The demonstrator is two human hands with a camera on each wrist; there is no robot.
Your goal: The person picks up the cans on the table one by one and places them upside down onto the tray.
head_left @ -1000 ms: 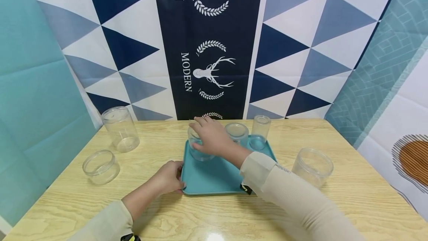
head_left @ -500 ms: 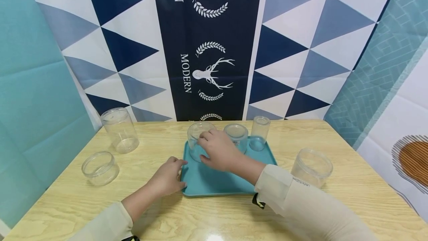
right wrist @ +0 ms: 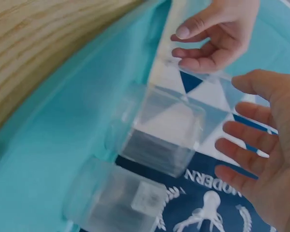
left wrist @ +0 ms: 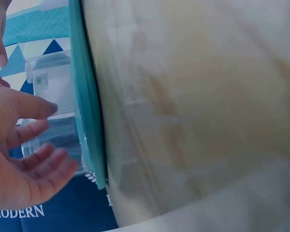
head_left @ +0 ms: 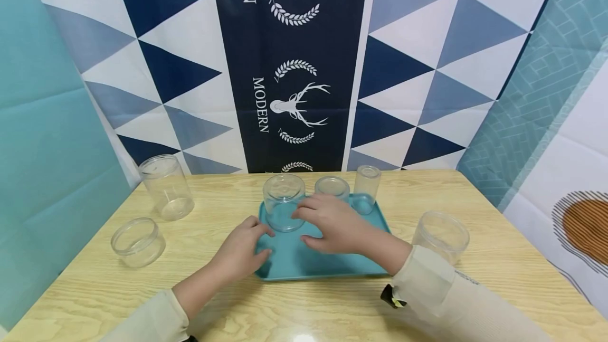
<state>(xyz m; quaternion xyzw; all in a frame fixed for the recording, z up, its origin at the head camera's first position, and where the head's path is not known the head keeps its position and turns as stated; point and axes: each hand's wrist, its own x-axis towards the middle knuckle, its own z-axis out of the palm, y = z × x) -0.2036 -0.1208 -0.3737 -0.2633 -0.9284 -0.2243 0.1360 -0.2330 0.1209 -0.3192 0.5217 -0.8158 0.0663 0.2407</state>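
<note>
Three clear jars stand along the back of a teal tray point(head_left: 304, 268): a wide jar point(head_left: 284, 205) at left, a smaller jar point(head_left: 332, 187) in the middle and a slim tall jar point(head_left: 367, 189) at right. My right hand point(head_left: 334, 226) hovers over the tray, just in front of the wide and middle jars, fingers loosely bent around nothing. Over the tray's left edge is my left hand point(head_left: 242, 249), thumb and fingers apart and holding nothing. Both wrist views show spread fingers with a gap before the jars. The right hand partly covers the middle jar.
On the wooden table point(head_left: 304, 315), a tall clear jar point(head_left: 167, 188) and a low clear jar point(head_left: 138, 242) stand to the left of the tray. Another clear jar point(head_left: 442, 234) stands at right, partly behind the right forearm. A patterned cloth point(head_left: 290, 67) hangs behind the table.
My right hand has come off the wide jar and drawn back to the right and nearer. My left hand has let go of the tray's left edge and moved slightly inward over it.
</note>
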